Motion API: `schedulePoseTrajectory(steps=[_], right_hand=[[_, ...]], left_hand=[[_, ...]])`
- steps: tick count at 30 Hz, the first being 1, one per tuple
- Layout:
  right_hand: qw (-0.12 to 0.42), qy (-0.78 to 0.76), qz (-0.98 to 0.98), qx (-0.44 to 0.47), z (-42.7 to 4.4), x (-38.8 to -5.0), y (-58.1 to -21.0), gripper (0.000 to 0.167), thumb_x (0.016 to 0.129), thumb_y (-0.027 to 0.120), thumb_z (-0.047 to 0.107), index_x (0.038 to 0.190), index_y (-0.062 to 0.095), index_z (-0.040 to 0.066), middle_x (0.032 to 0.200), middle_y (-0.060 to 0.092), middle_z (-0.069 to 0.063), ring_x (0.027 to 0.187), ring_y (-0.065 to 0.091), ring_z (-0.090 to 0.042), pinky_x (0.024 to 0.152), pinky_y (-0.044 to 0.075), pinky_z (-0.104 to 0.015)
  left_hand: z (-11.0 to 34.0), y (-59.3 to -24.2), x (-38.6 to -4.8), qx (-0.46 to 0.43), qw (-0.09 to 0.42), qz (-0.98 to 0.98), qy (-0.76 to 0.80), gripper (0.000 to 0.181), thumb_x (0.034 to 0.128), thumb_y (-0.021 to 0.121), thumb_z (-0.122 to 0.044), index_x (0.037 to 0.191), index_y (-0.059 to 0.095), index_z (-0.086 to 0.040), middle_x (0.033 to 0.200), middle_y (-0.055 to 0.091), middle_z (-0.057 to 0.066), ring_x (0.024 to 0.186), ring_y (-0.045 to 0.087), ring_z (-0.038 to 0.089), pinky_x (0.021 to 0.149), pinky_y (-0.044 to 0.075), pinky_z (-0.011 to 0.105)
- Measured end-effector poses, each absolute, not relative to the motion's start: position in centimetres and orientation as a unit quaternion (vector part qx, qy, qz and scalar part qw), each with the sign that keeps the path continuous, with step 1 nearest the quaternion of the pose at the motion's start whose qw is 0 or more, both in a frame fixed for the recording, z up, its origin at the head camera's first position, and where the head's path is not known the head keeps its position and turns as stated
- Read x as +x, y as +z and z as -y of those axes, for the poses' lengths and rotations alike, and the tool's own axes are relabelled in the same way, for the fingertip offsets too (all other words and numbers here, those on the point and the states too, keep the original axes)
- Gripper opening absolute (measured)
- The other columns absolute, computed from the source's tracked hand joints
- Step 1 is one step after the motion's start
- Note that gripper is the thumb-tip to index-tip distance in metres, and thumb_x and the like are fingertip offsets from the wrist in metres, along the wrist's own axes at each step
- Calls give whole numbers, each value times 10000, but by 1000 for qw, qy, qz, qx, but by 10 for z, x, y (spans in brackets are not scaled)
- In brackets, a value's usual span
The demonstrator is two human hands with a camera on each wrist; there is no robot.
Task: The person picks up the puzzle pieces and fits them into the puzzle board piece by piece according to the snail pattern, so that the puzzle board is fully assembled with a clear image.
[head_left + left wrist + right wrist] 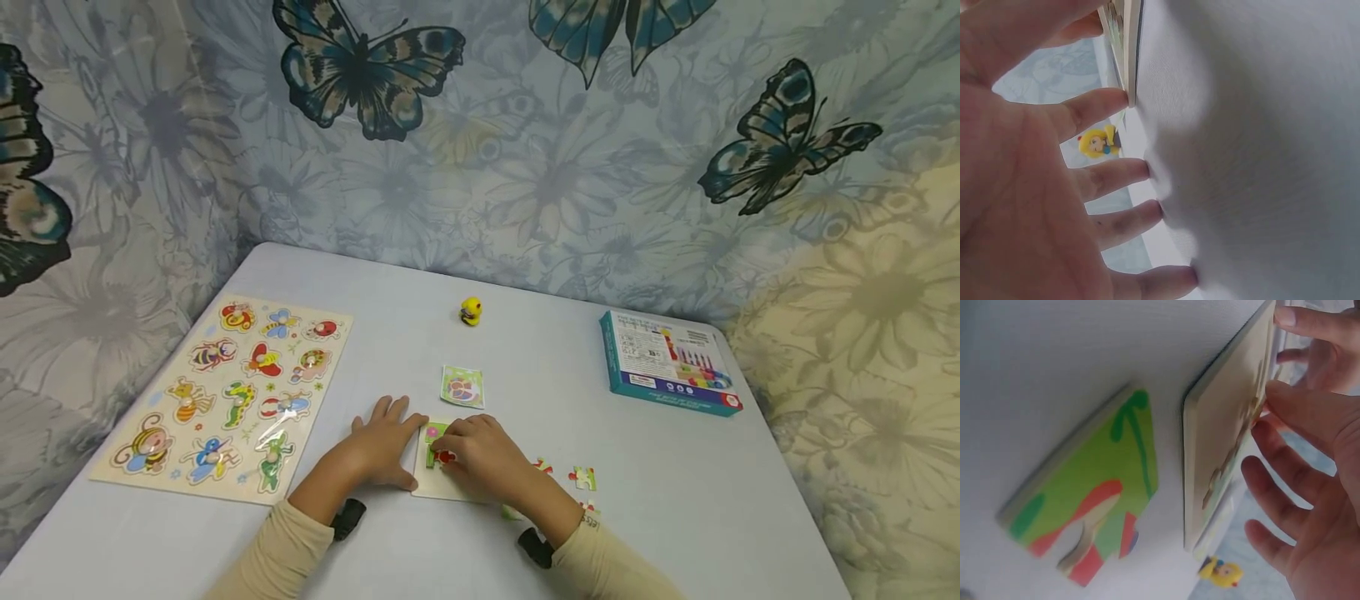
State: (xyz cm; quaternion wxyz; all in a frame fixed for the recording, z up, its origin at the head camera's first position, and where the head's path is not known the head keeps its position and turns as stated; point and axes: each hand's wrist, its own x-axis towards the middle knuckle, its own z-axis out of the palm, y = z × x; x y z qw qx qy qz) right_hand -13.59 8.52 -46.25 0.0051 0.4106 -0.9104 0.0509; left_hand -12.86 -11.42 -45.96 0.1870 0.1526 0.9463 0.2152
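Note:
A small wooden puzzle board [429, 485] lies on the white table, with green and red puzzle pieces [432, 433] in its upper left part. My left hand [378, 446] rests with fingers spread at the board's left side, its thumb and forefinger touching the edge. Over the board, my right hand [486, 454] pinches a puzzle piece [1254, 415] between thumb and forefinger, down at the board's surface. That piece is mostly hidden by the fingers. In the right wrist view, a loose green and red puzzle piece [1100, 487] lies beside the board.
More loose pieces [583, 477] lie right of the board. Behind it are a picture card [462, 387] and a yellow toy figure [470, 312]. A large insect puzzle board [288, 437] lies at left, a teal box [671, 362] at right. A patterned wall stands behind the table.

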Motion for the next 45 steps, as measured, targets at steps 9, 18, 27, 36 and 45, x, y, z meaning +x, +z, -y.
schedulePoseTrajectory(steps=[9,18,27,36,45], right_hand=[[19,36,913,406,-82,-136,-467,228,825,773,245,1052,751,248,990,671,92,1015,585,-142,978,419,-341],[75,27,906,415,-77,-135,-468,169,821,771,237,989,768,249,948,671,85,969,585,-136,955,428,-337],[66,21,910,409,-77,-135,-468,193,823,771,253,1016,760,241,981,679,84,996,579,-142,976,419,-345],[9,71,925,373,-101,-131,-459,252,829,766,230,1079,742,211,1060,707,66,1065,599,-166,997,425,-389],[6,92,946,309,-153,-126,-456,277,807,788,228,1077,740,191,1089,704,35,1087,595,-190,1010,417,-432]], left_hand=[[113,-460,-128,153,187,-947,212,858,663,892,-315,1399,490,-130,1541,281,240,1436,166,462,979,246,774],[114,-460,-128,155,178,-950,206,862,657,896,-325,1394,495,-126,1535,290,244,1430,179,465,972,257,773],[114,-461,-129,152,179,-950,206,866,653,898,-326,1394,493,-134,1538,289,236,1432,175,460,977,251,773],[113,-459,-126,154,184,-946,218,858,658,895,-304,1393,492,-121,1541,278,243,1431,168,469,986,237,772],[116,-460,-127,154,178,-945,226,853,653,900,-286,1386,497,-119,1539,274,240,1423,173,471,983,218,783]])
